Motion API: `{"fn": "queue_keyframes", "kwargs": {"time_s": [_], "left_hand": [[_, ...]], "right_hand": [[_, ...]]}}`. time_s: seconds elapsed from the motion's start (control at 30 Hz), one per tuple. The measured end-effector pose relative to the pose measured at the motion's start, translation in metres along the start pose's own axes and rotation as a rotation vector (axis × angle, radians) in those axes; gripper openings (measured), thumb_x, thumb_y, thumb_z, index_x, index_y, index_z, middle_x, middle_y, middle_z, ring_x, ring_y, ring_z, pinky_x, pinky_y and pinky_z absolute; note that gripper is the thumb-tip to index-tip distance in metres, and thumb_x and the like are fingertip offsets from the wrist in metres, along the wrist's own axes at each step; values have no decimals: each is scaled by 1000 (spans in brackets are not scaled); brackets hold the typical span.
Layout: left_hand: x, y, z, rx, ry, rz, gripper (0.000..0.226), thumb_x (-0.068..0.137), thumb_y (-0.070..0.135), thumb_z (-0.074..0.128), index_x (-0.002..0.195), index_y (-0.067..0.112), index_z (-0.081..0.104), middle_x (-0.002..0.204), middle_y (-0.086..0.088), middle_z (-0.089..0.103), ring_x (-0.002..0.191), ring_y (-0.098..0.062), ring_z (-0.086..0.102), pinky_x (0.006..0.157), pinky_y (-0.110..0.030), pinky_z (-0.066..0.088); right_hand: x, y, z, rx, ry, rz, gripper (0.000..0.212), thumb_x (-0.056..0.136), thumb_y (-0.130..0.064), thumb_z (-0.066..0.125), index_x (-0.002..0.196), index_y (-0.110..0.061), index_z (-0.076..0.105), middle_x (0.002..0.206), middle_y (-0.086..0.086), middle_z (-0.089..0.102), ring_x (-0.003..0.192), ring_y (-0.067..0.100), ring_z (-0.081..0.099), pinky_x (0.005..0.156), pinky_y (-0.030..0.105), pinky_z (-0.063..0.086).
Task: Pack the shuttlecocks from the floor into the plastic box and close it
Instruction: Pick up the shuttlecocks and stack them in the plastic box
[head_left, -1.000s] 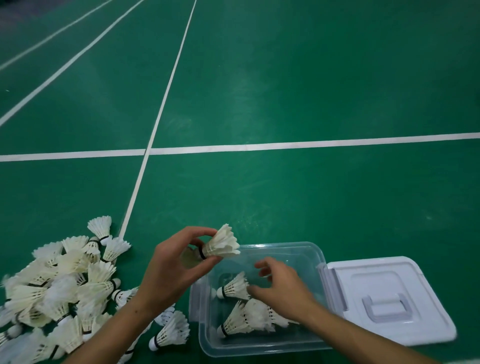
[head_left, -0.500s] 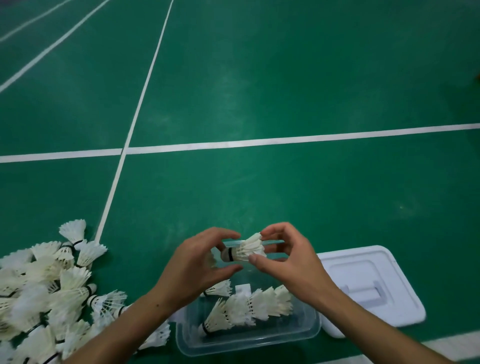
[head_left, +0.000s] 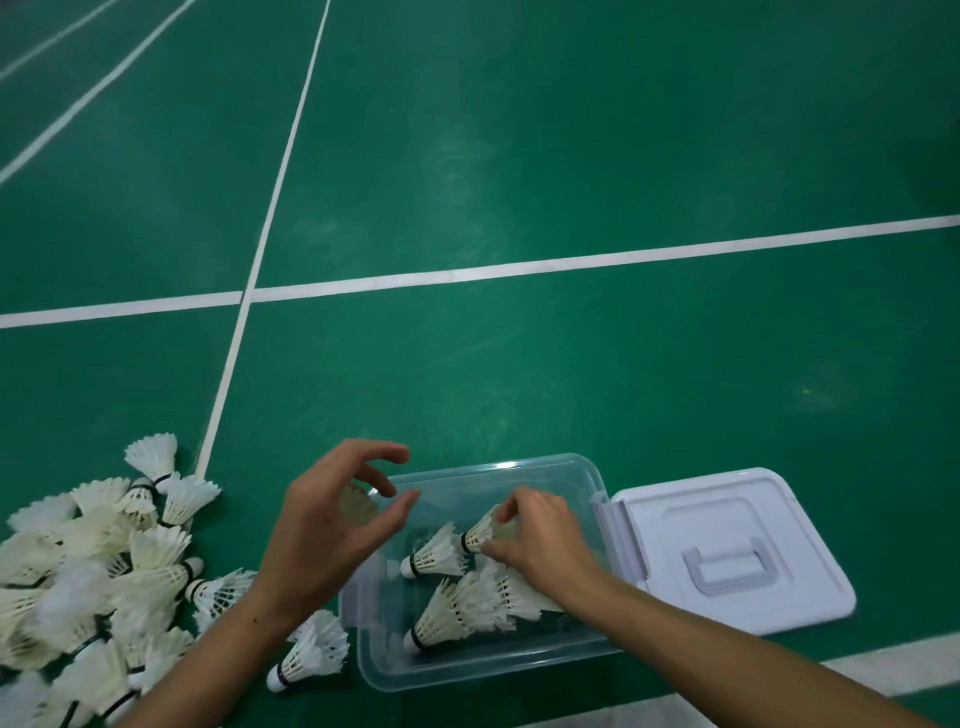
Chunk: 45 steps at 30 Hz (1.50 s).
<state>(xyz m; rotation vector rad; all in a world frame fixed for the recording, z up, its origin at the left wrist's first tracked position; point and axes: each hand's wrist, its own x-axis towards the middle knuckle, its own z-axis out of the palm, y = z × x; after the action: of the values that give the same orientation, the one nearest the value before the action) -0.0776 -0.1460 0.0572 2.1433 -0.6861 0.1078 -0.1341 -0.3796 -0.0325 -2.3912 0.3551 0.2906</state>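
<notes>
A clear plastic box (head_left: 582, 470) sits on the green floor with several white shuttlecocks lying inside. My right hand (head_left: 540, 545) reaches into the box and pinches one shuttlecock (head_left: 480, 530) by its feathers, its cork end against another shuttlecock (head_left: 436, 556). My left hand (head_left: 332, 525) hovers over the box's left rim, fingers loosely curled and holding nothing. A large pile of shuttlecocks (head_left: 93, 582) lies on the floor to the left. The white lid (head_left: 727, 551) lies flat to the right of the box.
White court lines (head_left: 467, 273) cross the green floor beyond the box. One loose shuttlecock (head_left: 311, 652) lies just left of the box's near corner.
The shuttlecock passed from my left hand to my right hand. My right hand lowered it into the box; my left hand let go and is empty.
</notes>
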Motion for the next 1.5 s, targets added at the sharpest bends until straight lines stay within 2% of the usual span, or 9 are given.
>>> {"fn": "queue_keyframes", "kwargs": {"time_s": [0.57,0.77,0.93,1.07,1.17,1.27,1.33,1.43,1.5], "left_hand": [[-3,-2,1,-23,-7,-2,37,86,26,81,120,23,68,111,16,71,89,-8,73,83,-34,60],[-2,2,8,-60,-40,32,53,84,39,85,129,24,62,115,12,67,94,-11,72,83,-35,59],[10,14,18,-180,-71,27,82,78,50,84,147,25,47,144,6,52,93,-15,74,77,-42,61],[25,29,30,-209,-108,62,98,77,60,76,158,23,34,156,4,38,94,-17,72,92,-29,53],[33,38,41,-164,-122,42,105,76,74,68,161,27,28,158,8,34,104,-10,63,91,-16,46],[39,43,53,-124,-161,-17,115,72,95,51,164,36,15,161,13,26,114,-1,55,91,-20,46],[42,45,61,-99,-190,-49,119,69,102,41,165,40,7,163,16,21,114,-7,58,92,-31,50],[44,48,71,-85,-220,-99,119,68,105,32,164,41,6,164,18,19,120,-17,58,97,-40,50],[44,47,75,-105,-244,-100,112,72,104,31,163,40,18,159,18,27,118,-10,59,95,-36,50]], "right_hand": [[19,1,14,157,-271,67,55,68,-38,97,108,-16,68,102,-2,73,93,14,71,88,35,64],[3,-5,-11,156,-284,4,63,73,-41,95,123,-20,65,120,-7,67,102,11,69,90,32,62],[-30,-23,-57,437,-181,-84,63,69,-41,98,122,-32,65,121,-15,69,104,8,71,90,35,64],[-52,-55,-80,565,-218,-261,84,69,-27,100,139,-45,57,138,-23,58,113,8,68,91,33,63],[-54,-61,-80,577,-199,-337,93,74,-19,98,148,-50,52,145,-15,45,116,10,64,93,29,62],[-48,-57,-81,579,-187,-331,86,79,-12,94,146,-49,55,148,-16,36,110,1,65,95,21,59],[-44,-53,-82,562,-196,-324,77,80,-10,92,139,-48,59,146,-20,35,104,-2,68,92,20,59],[-39,-44,-82,557,-229,-299,70,82,-11,90,127,-55,60,141,-23,37,107,15,72,89,30,64],[-38,-37,-80,546,-231,-286,64,82,-13,90,122,-54,61,138,-20,41,99,23,72,85,34,65]]}}
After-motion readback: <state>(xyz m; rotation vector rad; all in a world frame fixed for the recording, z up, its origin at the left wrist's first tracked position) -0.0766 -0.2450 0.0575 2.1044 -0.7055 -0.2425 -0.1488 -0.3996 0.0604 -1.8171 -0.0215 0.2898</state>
